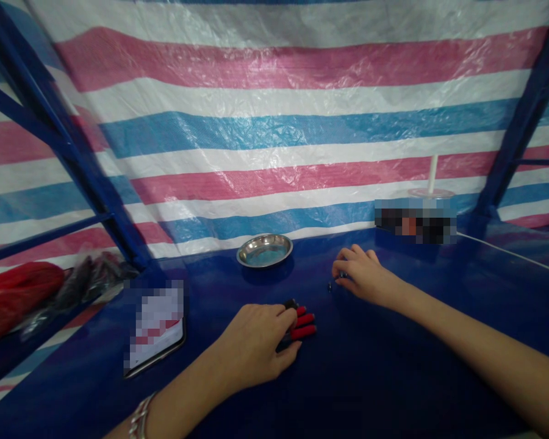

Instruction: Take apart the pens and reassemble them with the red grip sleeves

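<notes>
My left hand [256,344] lies on the blue table [370,372] with its fingers closed over a small bunch of red-handled tools [304,324] whose tips stick out to the right. My right hand [363,274] rests farther back and to the right, its fingers curled and pinching something small and dark on the tabletop. One tiny dark piece [329,285] lies just left of that hand. A round steel dish [264,250] stands behind both hands, near the back wall.
A flat tablet-like object [158,341] lies left of my left hand. A red bag [13,299] and dark plastic [80,280] sit on the left shelf. A white post on a disc [432,183], a blurred box and a white cable [507,253] stand at back right. A striped tarp forms the walls.
</notes>
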`<state>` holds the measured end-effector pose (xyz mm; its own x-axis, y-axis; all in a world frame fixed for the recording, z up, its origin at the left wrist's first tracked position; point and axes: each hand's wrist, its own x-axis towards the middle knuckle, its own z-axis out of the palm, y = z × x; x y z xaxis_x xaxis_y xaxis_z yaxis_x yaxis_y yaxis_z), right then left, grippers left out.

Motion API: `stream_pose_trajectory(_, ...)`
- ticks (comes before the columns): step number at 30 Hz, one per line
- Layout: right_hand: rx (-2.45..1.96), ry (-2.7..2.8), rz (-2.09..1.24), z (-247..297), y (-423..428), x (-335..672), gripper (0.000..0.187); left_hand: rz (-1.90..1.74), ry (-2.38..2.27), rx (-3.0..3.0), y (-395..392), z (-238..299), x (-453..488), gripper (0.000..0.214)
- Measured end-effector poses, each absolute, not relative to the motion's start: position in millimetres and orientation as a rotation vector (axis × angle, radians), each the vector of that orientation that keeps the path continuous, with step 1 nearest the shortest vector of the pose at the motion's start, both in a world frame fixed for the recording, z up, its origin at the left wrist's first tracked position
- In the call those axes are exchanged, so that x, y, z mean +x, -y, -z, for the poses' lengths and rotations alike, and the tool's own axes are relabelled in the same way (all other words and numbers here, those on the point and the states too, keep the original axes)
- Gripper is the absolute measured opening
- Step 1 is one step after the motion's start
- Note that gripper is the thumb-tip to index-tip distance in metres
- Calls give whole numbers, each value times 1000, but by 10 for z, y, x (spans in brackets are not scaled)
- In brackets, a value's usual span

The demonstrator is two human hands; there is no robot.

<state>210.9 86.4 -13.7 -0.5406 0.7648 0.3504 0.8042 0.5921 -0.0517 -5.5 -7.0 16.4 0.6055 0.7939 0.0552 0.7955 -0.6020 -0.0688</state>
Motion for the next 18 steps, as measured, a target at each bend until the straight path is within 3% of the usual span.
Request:
stream_pose_trajectory(5,-1064,2290,-142,41,-811,2059,10,-10,1322,-2735,104,-140,-52,11)
stream_pose_trajectory(12,-773,1938,-1201,69,-745,1932,14,94,1389,-2657,63,-137,-53,17)
stream_pose_trajectory(18,-696,1846,-1475,74,-658,1888,18,222,1489,-2588,8,-111,-90,19)
